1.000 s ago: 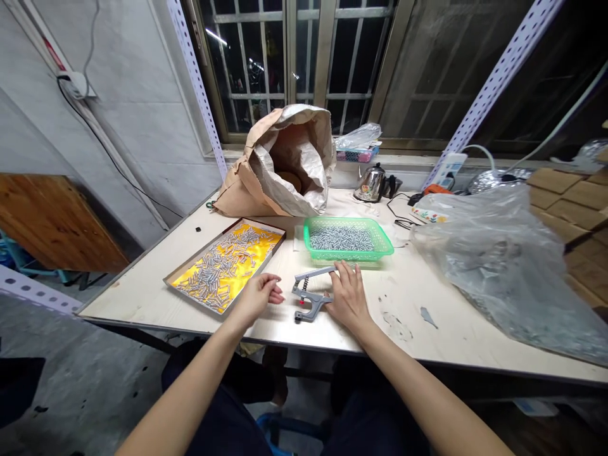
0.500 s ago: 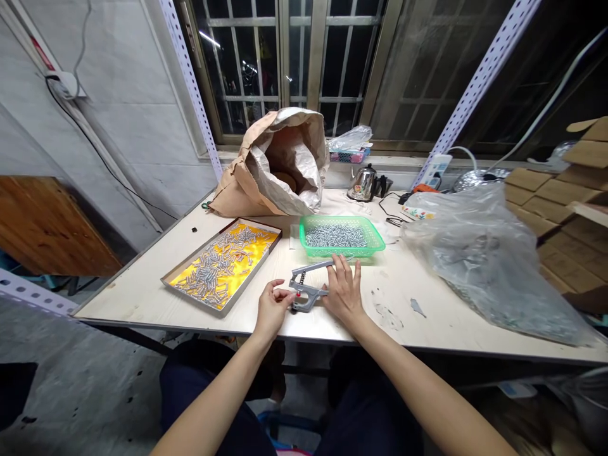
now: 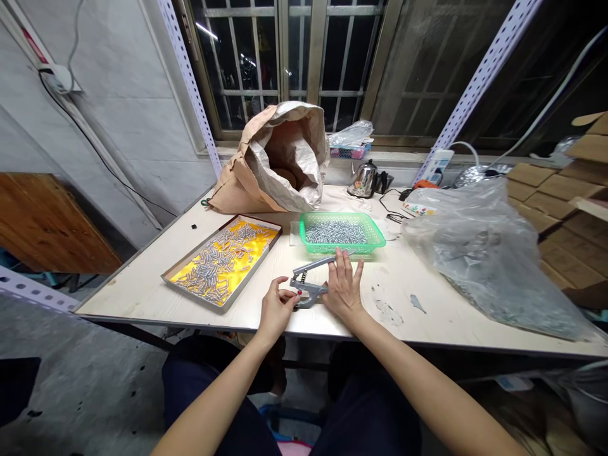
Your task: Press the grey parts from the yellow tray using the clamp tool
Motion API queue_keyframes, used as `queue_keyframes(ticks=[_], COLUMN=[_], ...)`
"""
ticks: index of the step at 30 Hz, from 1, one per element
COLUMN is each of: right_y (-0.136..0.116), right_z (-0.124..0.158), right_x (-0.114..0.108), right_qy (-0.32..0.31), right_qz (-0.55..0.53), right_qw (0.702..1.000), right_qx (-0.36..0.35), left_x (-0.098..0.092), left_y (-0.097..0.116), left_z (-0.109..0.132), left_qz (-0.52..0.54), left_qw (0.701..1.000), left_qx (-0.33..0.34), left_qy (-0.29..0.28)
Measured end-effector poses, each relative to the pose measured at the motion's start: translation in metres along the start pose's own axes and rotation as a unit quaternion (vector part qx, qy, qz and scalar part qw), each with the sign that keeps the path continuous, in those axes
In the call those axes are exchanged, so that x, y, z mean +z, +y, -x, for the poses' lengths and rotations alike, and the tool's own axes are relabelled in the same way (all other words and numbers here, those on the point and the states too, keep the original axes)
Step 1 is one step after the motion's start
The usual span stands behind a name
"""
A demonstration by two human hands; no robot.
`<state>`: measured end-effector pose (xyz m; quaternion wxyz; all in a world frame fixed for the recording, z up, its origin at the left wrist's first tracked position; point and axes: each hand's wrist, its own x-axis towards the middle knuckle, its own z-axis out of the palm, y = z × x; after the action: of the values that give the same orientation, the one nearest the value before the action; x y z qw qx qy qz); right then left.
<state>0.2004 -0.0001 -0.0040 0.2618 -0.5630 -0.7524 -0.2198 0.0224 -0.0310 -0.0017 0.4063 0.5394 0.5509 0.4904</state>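
Note:
A pair of grey hand pliers [image 3: 311, 289] with a coil spring and a small red part at the jaw end is held just over the table's front. My right hand [image 3: 344, 288] is wrapped round its handles, the fingers lying over the upper one. At the jaw end, my left hand [image 3: 278, 308] pinches thumb and forefinger together by the red part; whatever sits between the fingertips is too small to make out. Beyond the pliers is a green plastic basket [image 3: 380, 242] of small metal pieces. To the left lies a shallow tray [image 3: 227, 303] with yellow lining and scattered metal pieces.
A large paper sack [image 3: 247, 183] lies open-mouthed at the back of the white table [image 3: 142, 288]. A steel kettle [image 3: 363, 180] stands behind the basket. On the right are a clear plastic bag [image 3: 479, 253] and stacked cardboard boxes [image 3: 570, 215].
The left fingers have shifted slightly right, closer in at the jaw end. The right hand keeps its hold on the pliers. The camera view has shifted slightly.

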Motion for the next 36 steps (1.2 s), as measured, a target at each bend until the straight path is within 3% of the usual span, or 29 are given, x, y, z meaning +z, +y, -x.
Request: queue_keyframes(ticks=[12, 18, 24, 26, 29, 32, 36], right_y=[0.006, 0.008, 0.007, 0.008, 0.009, 0.009, 0.009], right_z=[-0.002, -0.003, 0.001, 0.0, -0.002, -0.004, -0.004], right_x=[0.002, 0.005, 0.01, 0.008, 0.003, 0.001, 0.003], right_qy=[0.016, -0.125, -0.14, -0.128, -0.1, -0.041, 0.051], right_qz=[-0.023, -0.018, -0.02, -0.023, -0.027, -0.035, -0.056], right_qw=[0.999, 0.992, 0.99, 0.992, 0.995, 0.998, 0.997], right_qx=[-0.021, 0.013, 0.006, -0.001, -0.009, -0.025, -0.026], left_x=[0.0, -0.006, -0.007, -0.007, -0.006, -0.003, 0.0], left_y=[-0.006, -0.004, -0.004, -0.003, -0.002, 0.0, 0.001], left_z=[0.0, 0.001, 0.004, 0.004, 0.002, -0.001, -0.003], left_qz=[0.032, 0.112, 0.104, 0.064, 0.003, -0.022, -0.065], left_qw=[0.999, 0.986, 0.981, 0.989, 0.999, 0.999, 0.997], left_qx=[-0.016, 0.074, 0.088, 0.063, 0.023, 0.003, -0.011], left_qy=[-0.016, 0.098, 0.141, 0.117, 0.038, -0.031, -0.043])
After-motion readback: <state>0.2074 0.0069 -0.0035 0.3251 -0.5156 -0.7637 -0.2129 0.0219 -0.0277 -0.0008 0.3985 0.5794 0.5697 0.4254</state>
